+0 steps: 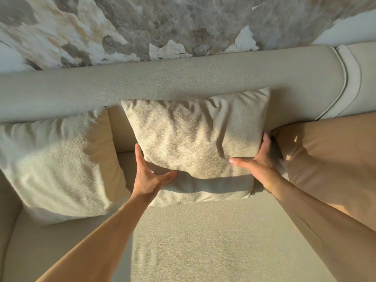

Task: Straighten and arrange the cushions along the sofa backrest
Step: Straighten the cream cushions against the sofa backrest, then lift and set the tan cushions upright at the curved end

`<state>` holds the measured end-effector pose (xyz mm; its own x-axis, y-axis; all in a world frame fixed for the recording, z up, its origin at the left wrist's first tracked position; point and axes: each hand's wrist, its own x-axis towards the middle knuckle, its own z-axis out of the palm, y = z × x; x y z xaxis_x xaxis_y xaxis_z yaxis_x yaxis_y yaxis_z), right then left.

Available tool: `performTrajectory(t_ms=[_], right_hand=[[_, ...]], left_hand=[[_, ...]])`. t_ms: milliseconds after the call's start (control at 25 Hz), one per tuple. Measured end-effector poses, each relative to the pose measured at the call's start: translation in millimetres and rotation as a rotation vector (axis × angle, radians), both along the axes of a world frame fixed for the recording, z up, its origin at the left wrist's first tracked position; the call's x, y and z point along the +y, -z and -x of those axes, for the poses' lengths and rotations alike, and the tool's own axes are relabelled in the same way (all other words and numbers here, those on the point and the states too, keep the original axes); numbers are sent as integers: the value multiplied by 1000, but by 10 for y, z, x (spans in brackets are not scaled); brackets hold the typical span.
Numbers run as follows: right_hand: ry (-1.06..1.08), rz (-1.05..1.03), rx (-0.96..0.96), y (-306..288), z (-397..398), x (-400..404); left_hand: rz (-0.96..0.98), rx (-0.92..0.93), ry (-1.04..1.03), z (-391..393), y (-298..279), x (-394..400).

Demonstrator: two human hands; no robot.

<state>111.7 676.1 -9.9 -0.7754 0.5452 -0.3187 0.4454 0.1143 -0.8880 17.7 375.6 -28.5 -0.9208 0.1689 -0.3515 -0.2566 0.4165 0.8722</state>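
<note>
A beige textured cushion [195, 143] leans against the sofa backrest [142, 86] in the middle, slightly tilted. My left hand [149, 176] grips its lower left edge, thumb pressed into the front. At its right side, my right hand [258, 161] holds the edge with the thumb across the front and the fingers behind. A second pale cushion [61, 165] leans at the left, apart from the middle one. A tan cushion [329, 159] sits at the right, close beside my right hand.
The beige sofa seat [203, 241] spreads out below the cushions. An armrest curve shows at the lower left [8, 231]. Behind the backrest is a marbled wall [162, 23]. A piped seam [350, 78] marks the backrest's right end.
</note>
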Motion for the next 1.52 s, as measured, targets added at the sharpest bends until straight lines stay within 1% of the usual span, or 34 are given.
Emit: performTrajectory(t_ms=[80, 200, 280, 400, 560, 720, 880, 1040, 1240, 1360, 1520], right_hand=[[-29, -7, -33, 92, 39, -25], [-54, -47, -102, 228, 131, -27], [-40, -86, -123, 285, 160, -9], [-55, -83, -152, 285, 88, -31], [-37, -87, -103, 98, -58, -102], [-48, -82, -77, -281, -240, -231], [-85, -110, -85, -869, -557, -362], [-25, -221, -75, -1669, -1052, -360], [93, -384, -63, -2600, -1835, -213], [137, -437, -127, -2953, -2277, -41], [143, -562, -246, -3205, -2851, 321]], left_hand=[[68, -22, 22, 31, 66, 4], [171, -102, 122, 110, 106, 39], [192, -125, 146, 162, 132, 19], [197, -122, 133, 140, 65, -44], [220, -79, 141, 36, -111, -81], [188, -20, 141, -94, -421, -144], [145, 20, 193, -277, -908, -210], [90, 89, 278, -510, -1636, -129], [83, 177, 431, -877, -2497, 165], [45, 198, 481, -1174, -2871, 392], [65, 235, 545, -1603, -3137, 720]])
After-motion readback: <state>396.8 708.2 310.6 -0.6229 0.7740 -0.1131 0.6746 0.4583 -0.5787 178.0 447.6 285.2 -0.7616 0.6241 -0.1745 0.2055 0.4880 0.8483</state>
